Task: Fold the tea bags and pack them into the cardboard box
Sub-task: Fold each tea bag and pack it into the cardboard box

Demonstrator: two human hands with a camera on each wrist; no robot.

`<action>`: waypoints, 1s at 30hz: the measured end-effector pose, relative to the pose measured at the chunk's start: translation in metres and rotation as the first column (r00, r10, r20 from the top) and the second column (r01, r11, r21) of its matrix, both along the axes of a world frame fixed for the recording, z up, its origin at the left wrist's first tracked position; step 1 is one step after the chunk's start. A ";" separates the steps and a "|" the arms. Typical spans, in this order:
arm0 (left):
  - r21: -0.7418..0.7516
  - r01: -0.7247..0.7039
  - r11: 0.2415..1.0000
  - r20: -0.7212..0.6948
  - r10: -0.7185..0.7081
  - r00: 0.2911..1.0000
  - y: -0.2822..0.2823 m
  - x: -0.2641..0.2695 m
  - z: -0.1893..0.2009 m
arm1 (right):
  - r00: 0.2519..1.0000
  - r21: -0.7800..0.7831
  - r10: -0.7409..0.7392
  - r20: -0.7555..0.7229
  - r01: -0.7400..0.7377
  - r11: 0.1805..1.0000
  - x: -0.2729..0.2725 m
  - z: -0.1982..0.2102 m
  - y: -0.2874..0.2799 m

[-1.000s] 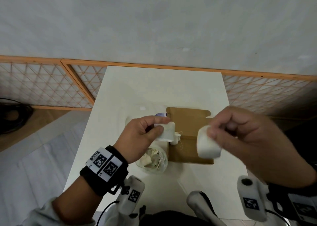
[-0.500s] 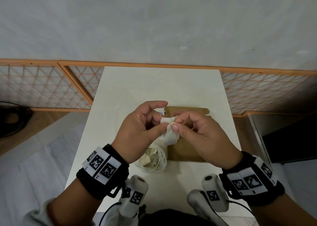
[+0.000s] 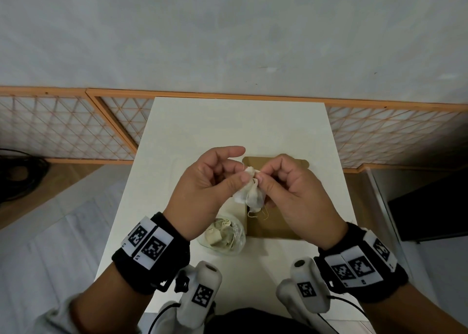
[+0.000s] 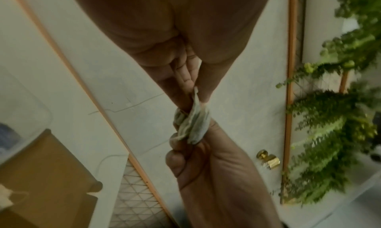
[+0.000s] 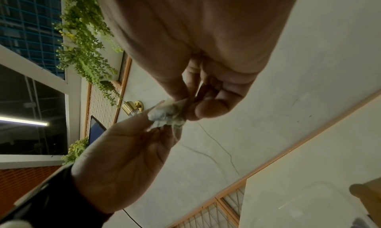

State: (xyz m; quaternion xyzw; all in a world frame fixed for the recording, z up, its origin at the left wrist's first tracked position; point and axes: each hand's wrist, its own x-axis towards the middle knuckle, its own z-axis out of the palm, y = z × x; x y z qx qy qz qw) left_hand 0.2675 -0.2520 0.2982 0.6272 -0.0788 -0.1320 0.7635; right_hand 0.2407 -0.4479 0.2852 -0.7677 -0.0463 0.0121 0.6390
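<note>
Above the table, both hands meet over the brown cardboard box. My left hand pinches the top of a crumpled white tea bag bundle between thumb and fingers. My right hand pinches the same bundle from the right. Loose strings hang below it. In the left wrist view the left hand holds the folded tea bag from above, with the box at lower left. In the right wrist view the right hand grips the tea bag.
A clear plastic bag with several tea bags lies left of the box, under my left wrist. The white table ends at a grey wall with an orange lattice rail. The floor drops away on both sides.
My right hand swung in from the right with its tea bag and joined the left hand. Both hands now hold the bags together and have sunk slightly toward the box.
</note>
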 end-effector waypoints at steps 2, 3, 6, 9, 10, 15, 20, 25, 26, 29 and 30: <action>-0.024 0.001 1.000 -0.037 -0.002 0.999 0.001 0.001 0.001 | 0.999 0.035 -0.031 -0.009 0.031 0.999 0.001 -0.003 0.001; -0.020 0.005 1.000 -0.045 -0.006 0.999 0.001 0.002 0.000 | 0.999 0.058 -0.037 -0.018 0.038 0.998 0.001 -0.004 0.002; -0.003 0.021 1.000 -0.045 -0.021 0.999 0.002 0.003 -0.002 | 0.998 0.059 -0.021 -0.059 0.025 0.998 0.002 -0.004 0.001; -0.003 0.017 1.000 -0.044 -0.017 0.999 0.001 0.003 -0.002 | 0.998 0.006 -0.021 -0.052 0.021 1.000 0.001 -0.002 -0.002; -0.014 0.001 1.000 -0.054 -0.002 0.999 0.001 0.003 -0.001 | 0.998 -0.006 -0.038 -0.040 0.038 0.999 0.001 -0.002 -0.003; -0.160 -0.087 0.983 -0.205 0.053 0.977 0.004 0.007 0.002 | 0.991 -0.042 -0.133 0.020 0.133 0.990 0.002 0.001 -0.009; -0.133 -0.136 0.982 -0.221 0.105 0.970 0.013 0.014 -0.001 | 0.990 -0.132 -0.050 0.133 0.068 0.989 -0.003 0.013 -0.021; 0.044 -0.074 0.996 -0.089 0.078 0.993 0.015 0.014 0.004 | 0.970 -0.307 0.193 0.150 -0.140 0.941 -0.010 0.030 -0.021; 0.090 -0.063 0.994 -0.052 0.068 0.996 0.014 0.013 0.005 | 0.962 -0.326 0.219 0.163 -0.157 0.932 -0.010 0.030 -0.019; 0.135 -0.019 0.991 0.027 0.015 1.000 0.008 0.010 0.010 | 0.954 -0.334 0.222 0.200 -0.147 0.931 -0.007 0.026 -0.011; 0.129 -0.011 0.992 0.041 0.006 0.999 0.007 0.009 0.012 | 0.960 -0.316 0.208 0.190 -0.141 0.938 -0.006 0.024 -0.008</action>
